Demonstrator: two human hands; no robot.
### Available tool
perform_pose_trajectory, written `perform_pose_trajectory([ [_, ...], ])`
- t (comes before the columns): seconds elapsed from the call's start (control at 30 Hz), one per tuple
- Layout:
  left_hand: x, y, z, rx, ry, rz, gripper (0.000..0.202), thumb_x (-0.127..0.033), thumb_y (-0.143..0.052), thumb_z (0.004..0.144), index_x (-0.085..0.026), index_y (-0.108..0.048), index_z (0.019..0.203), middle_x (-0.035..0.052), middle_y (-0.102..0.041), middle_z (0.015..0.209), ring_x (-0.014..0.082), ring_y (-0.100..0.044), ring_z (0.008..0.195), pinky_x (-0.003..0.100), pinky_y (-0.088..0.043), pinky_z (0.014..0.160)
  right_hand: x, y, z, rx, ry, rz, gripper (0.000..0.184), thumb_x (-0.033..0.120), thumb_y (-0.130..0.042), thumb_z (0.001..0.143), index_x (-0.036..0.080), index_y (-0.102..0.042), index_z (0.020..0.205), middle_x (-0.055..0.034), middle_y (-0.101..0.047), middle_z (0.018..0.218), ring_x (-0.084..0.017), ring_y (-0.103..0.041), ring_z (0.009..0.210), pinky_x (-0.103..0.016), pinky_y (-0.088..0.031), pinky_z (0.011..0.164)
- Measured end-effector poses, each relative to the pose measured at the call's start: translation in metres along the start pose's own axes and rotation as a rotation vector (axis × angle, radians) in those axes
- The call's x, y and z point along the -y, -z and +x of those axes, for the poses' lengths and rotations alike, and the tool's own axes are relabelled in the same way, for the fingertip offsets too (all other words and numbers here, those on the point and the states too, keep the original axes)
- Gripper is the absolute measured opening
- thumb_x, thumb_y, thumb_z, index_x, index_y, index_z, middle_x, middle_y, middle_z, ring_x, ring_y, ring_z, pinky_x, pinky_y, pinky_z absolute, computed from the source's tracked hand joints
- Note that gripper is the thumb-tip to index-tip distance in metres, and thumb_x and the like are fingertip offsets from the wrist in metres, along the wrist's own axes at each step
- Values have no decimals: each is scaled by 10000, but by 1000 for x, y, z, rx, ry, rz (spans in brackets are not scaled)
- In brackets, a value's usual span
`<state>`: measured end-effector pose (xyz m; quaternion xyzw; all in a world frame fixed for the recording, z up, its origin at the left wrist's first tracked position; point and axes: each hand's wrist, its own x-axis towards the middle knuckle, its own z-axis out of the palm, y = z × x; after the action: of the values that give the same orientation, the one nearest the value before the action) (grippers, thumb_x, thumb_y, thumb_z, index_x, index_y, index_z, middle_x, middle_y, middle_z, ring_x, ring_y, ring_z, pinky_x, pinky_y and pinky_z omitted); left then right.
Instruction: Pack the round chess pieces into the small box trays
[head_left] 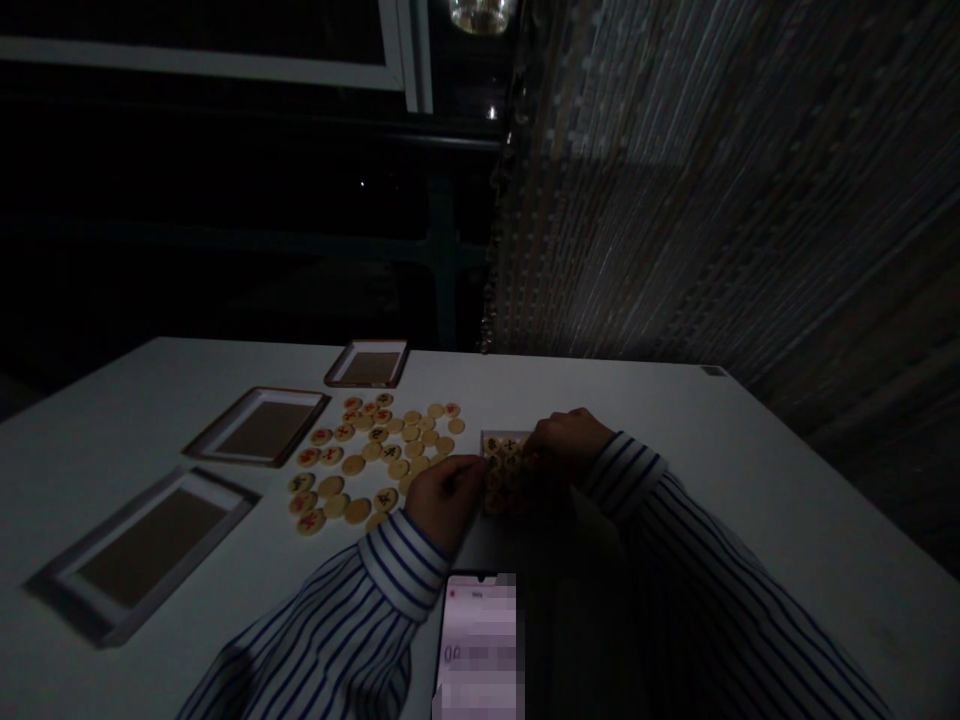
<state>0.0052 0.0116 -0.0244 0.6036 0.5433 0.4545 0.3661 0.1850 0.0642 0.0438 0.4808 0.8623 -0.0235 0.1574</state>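
A small box [517, 434] in front of me holds several round xiangqi pieces [493, 463] laid in rows, with characters on their tops. My left hand [448, 500] is at the box's left side, thumb and fingers pinched together at its edge. Over the right side of the box, my right hand [574, 440] has its fingers curled down among the pieces. Dim light and the fingers hide whatever either hand pinches. To the left, many loose wooden xiangqi pieces [373, 451] are spread over the table, some marked red or black, others showing plain faces.
Three shallow open trays or lids [187, 452] lie along the left of the white table [675, 400]. A lit phone [480, 640] lies close to me, below the box. Behind the table's right side hangs a string curtain [615, 200]. The room is dark.
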Motion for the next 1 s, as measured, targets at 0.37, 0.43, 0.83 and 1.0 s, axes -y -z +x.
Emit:
perform_pose_trajectory([
  [0.37, 2, -1, 0, 4, -5, 20, 217, -320, -528, 718, -155, -661, 767, 35, -678, 710, 155, -609, 679, 259, -482, 639, 0, 0, 1, 10, 6, 1, 288, 389, -429, 761, 335, -615, 975, -38, -637, 987, -258, -552, 933, -427, -362, 743],
  [0.43, 0, 0, 0, 1, -6, 16, 214, -319, -528, 717, -158, -660, 766, 32, -679, 712, 155, -611, 684, 258, -483, 636, -1, 0, 0, 1, 7, 11, 286, 383, -434, 762, 331, -610, 982, -37, -634, 993, -251, -546, 941, -423, -356, 753],
  [0.83, -6, 1, -1, -13, 9, -7, 216, -318, -533, 694, -155, -659, 760, 34, -684, 698, 156, -618, 666, 257, -493, 618, 1, 0, -1, 1, 23, -6, 293, 386, -464, 759, 344, -582, 1024, -52, -608, 1033, -268, -528, 959, -443, -357, 743],
  [1.0, -5, 1, -1, 3, 7, -21, 216, -320, -529, 703, -158, -658, 765, 36, -681, 715, 162, -616, 688, 266, -492, 630, 3, 1, -2, 17, 20, -1, 271, 382, -464, 769, 342, -592, 1003, -51, -613, 1015, -255, -529, 950, -440, -350, 749],
])
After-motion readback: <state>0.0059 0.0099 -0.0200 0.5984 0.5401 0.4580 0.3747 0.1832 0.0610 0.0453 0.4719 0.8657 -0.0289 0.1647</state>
